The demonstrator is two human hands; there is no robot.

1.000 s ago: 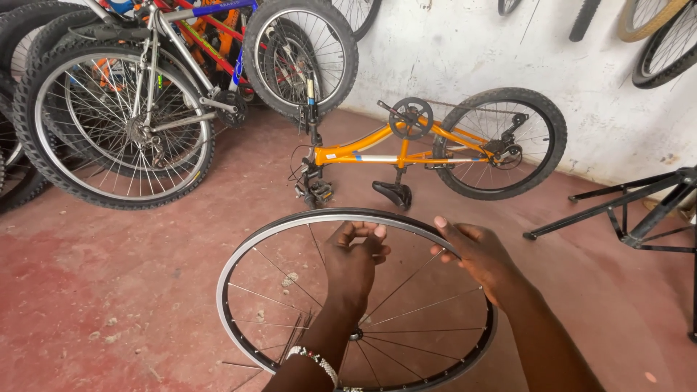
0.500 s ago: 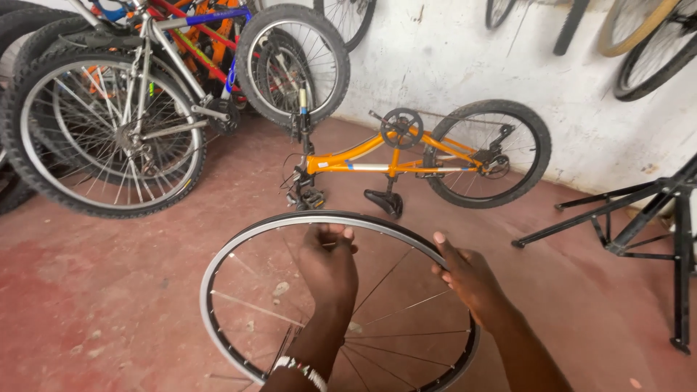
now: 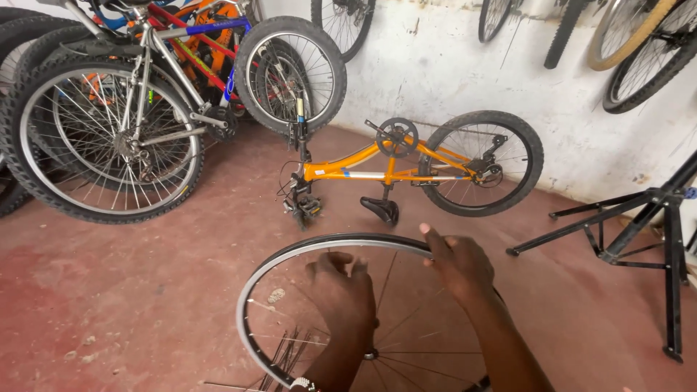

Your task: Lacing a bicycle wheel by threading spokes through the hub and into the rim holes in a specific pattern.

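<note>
Lying upside down on red floor [image 3: 131,290] by white wall: orange bike [image 3: 392,170]; standing at far left, silver bike [image 3: 138,109]; lying low center, bare wheel rim [image 3: 290,258] w/ spokes; right hand [image 3: 461,265] gripping rim's top edge, fingers clenched on it; left hand [image 3: 341,294] reaching inside among spokes, fingers curled, grasp can't tell.

Upturned orange bicycle [image 3: 377,170]; silver bicycle [image 3: 138,109]; black stand [image 3: 639,232]
</note>
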